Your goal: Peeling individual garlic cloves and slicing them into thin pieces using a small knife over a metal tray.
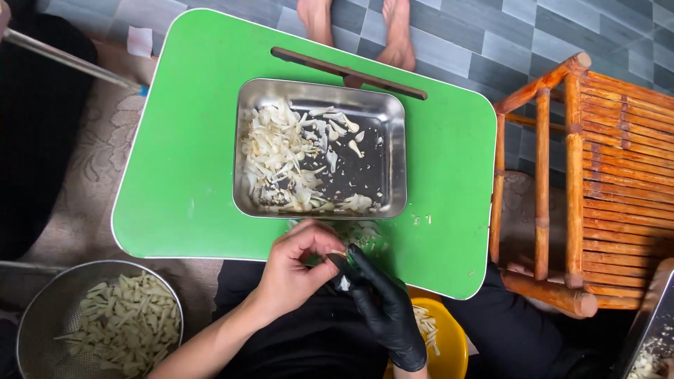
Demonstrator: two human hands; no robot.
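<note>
hands at 6 o'clock: bare left hand (295,263) and gloved right hand (382,309) pinch one garlic clove (339,254). steel tray (390,105) half full of peels, sieve (42,309) at 8 o'clock loaded.

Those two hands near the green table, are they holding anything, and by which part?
Left hand and black-gloved right hand pinch one small pale piece between their fingertips; which end cannot be told.

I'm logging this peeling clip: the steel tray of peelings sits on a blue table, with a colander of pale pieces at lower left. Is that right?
Not quite. In the head view the table is green, not blue. The rest holds: the steel tray of peelings sits on it, and the colander of pale pieces is at lower left.
</note>
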